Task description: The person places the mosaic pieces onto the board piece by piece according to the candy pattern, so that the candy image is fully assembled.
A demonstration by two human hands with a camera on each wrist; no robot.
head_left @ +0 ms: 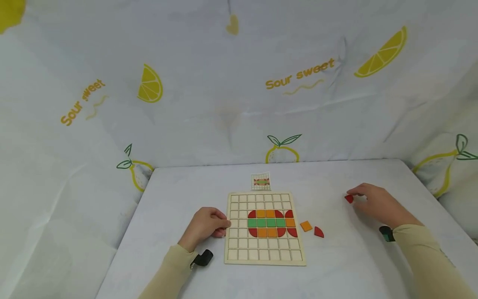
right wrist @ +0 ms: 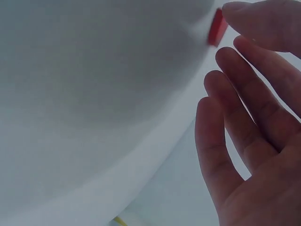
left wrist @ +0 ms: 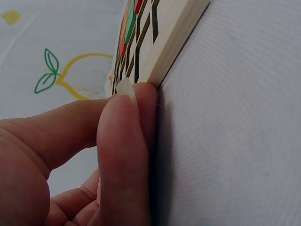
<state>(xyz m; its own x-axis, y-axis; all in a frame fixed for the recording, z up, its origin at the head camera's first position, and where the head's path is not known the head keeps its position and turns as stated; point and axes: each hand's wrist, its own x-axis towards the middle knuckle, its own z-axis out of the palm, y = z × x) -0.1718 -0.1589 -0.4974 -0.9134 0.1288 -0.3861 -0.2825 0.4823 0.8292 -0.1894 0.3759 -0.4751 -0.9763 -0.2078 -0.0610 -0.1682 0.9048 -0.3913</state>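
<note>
A wooden grid board [head_left: 239,253] lies flat on the table, with several red, orange and green pieces [head_left: 271,223] set in its cells. At its left edge, my left hand [head_left: 206,224] grips the rim between thumb and curled fingers; the left wrist view shows the fingertips right at the board's side [left wrist: 176,40]. Out to the right, my right hand [head_left: 379,203] pinches a red quarter-circle piece [head_left: 349,199] between thumb and forefinger. In the right wrist view that red piece [right wrist: 217,28] shows at the thumb tip, the other fingers spread loosely below.
Just right of the board lie a loose orange square [head_left: 306,226] and another red quarter-circle [head_left: 319,231]. Behind the board is a small card [head_left: 260,181] printed with a coloured grid pattern. A white cloth with lemon prints [head_left: 224,95] hangs around the white table [head_left: 179,182].
</note>
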